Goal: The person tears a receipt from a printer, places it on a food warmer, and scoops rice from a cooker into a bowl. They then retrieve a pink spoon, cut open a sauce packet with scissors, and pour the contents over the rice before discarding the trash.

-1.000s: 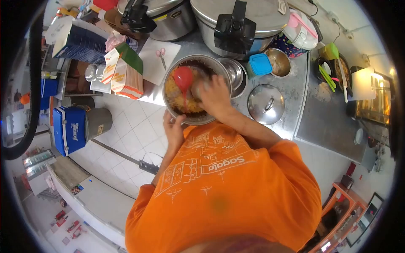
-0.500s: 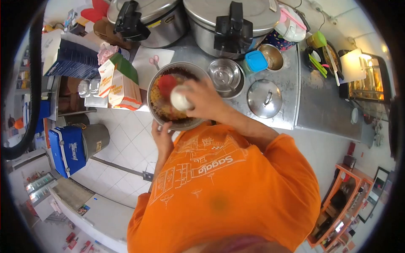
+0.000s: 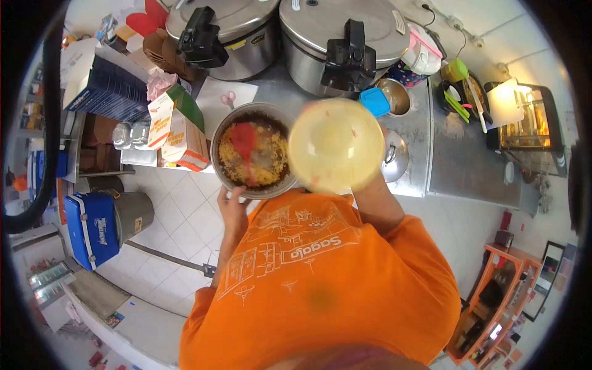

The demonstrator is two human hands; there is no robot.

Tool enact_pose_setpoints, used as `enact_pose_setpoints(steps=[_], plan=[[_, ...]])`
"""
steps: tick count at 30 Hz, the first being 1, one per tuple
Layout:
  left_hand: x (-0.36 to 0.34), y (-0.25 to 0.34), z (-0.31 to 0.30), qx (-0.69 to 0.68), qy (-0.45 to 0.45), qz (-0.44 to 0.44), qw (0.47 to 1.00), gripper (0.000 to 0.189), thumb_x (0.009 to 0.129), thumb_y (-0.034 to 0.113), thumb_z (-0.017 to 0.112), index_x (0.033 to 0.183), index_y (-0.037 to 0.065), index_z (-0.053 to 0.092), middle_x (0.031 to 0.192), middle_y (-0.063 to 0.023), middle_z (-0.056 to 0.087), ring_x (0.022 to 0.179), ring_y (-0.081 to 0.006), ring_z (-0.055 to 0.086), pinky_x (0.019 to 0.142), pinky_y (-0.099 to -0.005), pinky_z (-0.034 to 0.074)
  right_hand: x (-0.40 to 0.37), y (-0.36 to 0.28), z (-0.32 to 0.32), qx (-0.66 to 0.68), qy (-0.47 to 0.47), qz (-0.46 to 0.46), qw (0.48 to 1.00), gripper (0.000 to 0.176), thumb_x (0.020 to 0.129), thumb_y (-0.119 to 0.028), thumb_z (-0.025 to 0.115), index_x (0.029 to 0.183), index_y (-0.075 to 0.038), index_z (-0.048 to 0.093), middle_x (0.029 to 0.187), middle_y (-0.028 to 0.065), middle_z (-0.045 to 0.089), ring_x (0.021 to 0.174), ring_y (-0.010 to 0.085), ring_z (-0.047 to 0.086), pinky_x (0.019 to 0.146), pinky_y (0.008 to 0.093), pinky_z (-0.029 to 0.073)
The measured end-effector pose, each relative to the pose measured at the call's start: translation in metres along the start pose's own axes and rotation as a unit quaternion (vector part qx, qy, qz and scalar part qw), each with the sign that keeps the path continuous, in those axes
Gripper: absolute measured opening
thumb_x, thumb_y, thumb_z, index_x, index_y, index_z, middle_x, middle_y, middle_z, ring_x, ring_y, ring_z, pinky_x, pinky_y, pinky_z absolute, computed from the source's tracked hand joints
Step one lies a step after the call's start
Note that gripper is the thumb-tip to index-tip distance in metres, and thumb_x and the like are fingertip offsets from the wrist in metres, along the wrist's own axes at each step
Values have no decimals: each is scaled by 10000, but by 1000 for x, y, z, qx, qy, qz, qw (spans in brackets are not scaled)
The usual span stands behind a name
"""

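A round metal pot (image 3: 217,161) stands near the counter's front edge, with yellow crumbly food, dark liquid round it and a red spatula (image 3: 244,140) inside. My left hand (image 3: 232,206) grips the pot's near rim. Just right of the pot, a pale yellow round bowl (image 3: 336,145) is raised close to the camera, its inside facing up, with small reddish smears. My right hand (image 3: 374,190) holds it from behind and below; most of its fingers are hidden by the bowl.
Two large steel cookers (image 3: 339,43) stand at the back. A blue-lidded container (image 3: 375,102), a metal bowl (image 3: 394,97) and a steel lid (image 3: 396,157) lie right. Left are cartons (image 3: 179,132), glass jars (image 3: 131,134) and pink scissors (image 3: 229,98). A toaster oven (image 3: 529,120) glows far right.
My right hand has moved right, away from over the pot. The pale bowl now shows its open inside, larger in view. The pot's contents are uncovered, and my left hand remains at its rim.
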State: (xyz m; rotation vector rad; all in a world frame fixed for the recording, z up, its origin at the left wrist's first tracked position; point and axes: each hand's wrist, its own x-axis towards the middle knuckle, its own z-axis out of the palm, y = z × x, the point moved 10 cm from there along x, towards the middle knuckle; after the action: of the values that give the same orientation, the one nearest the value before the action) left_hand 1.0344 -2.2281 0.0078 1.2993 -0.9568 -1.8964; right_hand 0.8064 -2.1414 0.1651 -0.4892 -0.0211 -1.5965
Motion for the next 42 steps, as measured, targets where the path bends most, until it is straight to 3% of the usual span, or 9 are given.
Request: enact_pose_setpoints(steps=[4,10,13,15,18,22,37,41,42], plan=[[6,2,-7,20,5,-18,1000,258,799,71,587,1047,16,547,991,-100,583,937,-211,565,838,-430,501,28,-4,182,-291,-187,-96,933,697,855,-471,590,1268,73,450,1190,149,559,1033,254,585,860,384,483],[27,-3,-22,16,-22,-17,999,293,814,87,574,1093,6,531,1012,-108,577,984,-219,559,858,-441,507,29,-8,193,-221,66,-156,960,193,920,-190,554,1033,-35,580,967,253,567,755,323,636,759,346,535],[29,4,-19,46,-40,-34,998,325,814,115,576,1116,8,523,1035,-105,578,991,-226,571,856,-449,511,17,-71,182,-267,1,-281,922,286,896,-194,573,1153,-72,551,1115,176,540,960,250,579,908,370,456],[44,-14,-40,24,-29,-34,999,373,809,123,575,1160,22,504,1036,-97,581,963,-226,589,822,-445,512,-37,-138,128,-221,39,-425,877,421,883,-271,578,1266,-115,500,1283,151,448,1143,243,478,987,402,402],[50,-23,-37,23,-42,-53,997,377,810,111,570,1171,27,497,1034,-98,582,984,-228,583,818,-438,515,-35,-123,74,-33,36,-301,952,726,804,-568,582,1414,-234,371,1532,128,137,1358,348,241,1057,576,279],[79,-46,1,31,-80,-76,993,340,820,91,555,1151,35,502,1041,-94,574,964,-218,571,818,-437,519,-47,-81,3,2,116,-306,945,901,701,-803,463,1441,-325,277,1543,118,103,1388,441,68,1029,735,75],[78,-44,12,9,-46,-120,992,325,793,61,566,1095,-9,467,1023,-128,515,1016,-282,522,911,-488,494,-104,-52,-208,44,416,-224,880,612,861,-570,498,1305,-152,451,1292,101,496,1200,327,468,952,522,388],[89,-60,-29,-4,-11,-117,993,341,807,79,542,1127,-10,464,1065,-137,520,1026,-309,529,909,-475,493,-202,-93,-242,-268,706,-212,621,562,812,-480,622,1246,-149,485,1230,62,523,1164,285,473,943,467,370],[90,-61,-37,-16,-7,-106,994,332,819,90,524,1132,-6,468,1077,-135,524,1021,-312,536,901,-470,495,-215,-96,-249,-267,706,-212,620,562,812,-480,622,1246,-149,485,1230,62,523,1164,285,473,943,467,370]])
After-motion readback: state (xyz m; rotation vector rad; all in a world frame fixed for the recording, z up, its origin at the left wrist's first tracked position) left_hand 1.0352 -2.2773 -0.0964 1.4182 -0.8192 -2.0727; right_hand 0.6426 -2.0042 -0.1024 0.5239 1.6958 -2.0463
